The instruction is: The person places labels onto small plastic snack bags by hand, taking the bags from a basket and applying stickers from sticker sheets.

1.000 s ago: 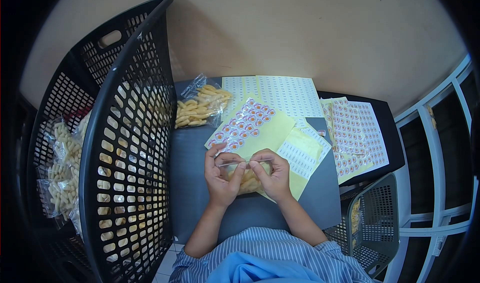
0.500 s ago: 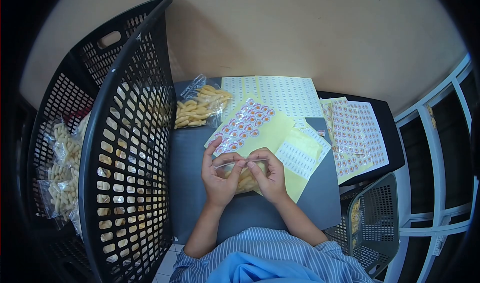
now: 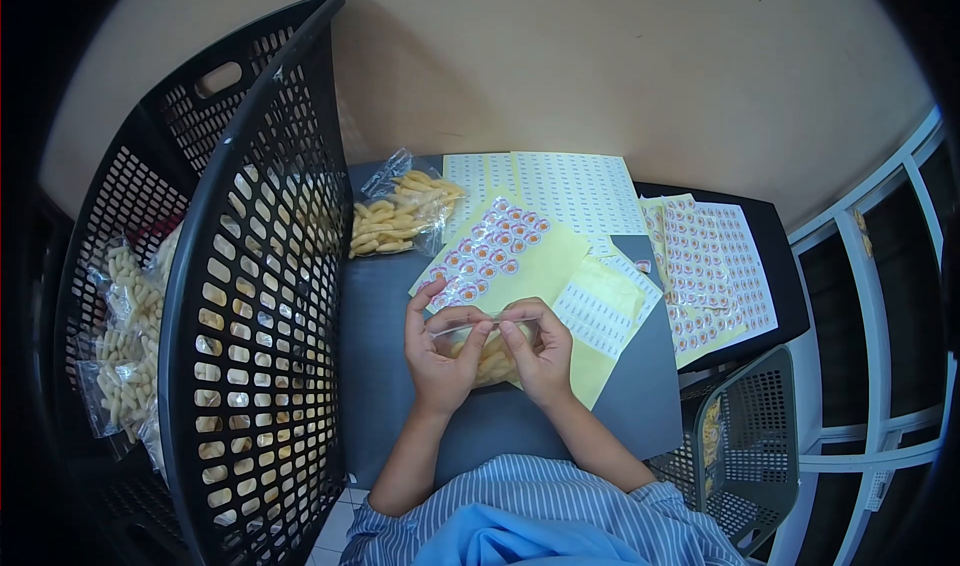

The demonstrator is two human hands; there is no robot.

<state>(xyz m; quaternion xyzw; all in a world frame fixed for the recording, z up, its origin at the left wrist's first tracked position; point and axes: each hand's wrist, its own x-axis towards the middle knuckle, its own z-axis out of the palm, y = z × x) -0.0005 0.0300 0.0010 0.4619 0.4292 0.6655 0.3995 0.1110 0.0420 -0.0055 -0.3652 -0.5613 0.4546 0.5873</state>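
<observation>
Between my two hands is a clear plastic bag (image 3: 495, 365) with pale yellow finger-shaped snacks inside. My left hand (image 3: 440, 363) pinches the bag's top edge with thumb and bent fingers, one finger sticking up apart. Right beside it, my right hand (image 3: 542, 358) pinches the same edge, and the two thumb tips nearly meet. Just beyond the hands lies a yellow-backed sheet (image 3: 556, 254) with several round orange-and-purple stickers. Another filled snack bag (image 3: 390, 226) lies at the table's far left corner.
A tall black perforated basket (image 3: 255, 296) stands at the left, holding several snack bags (image 3: 125, 376). Sheets of small printed labels (image 3: 575, 186) cover the grey table's (image 3: 385, 316) back. More sticker sheets (image 3: 715, 266) lie on a dark surface at right, above a smaller basket (image 3: 750, 456).
My right thumb and fingers have shifted very slightly to the right along the bag's top edge. My left hand stays almost still.
</observation>
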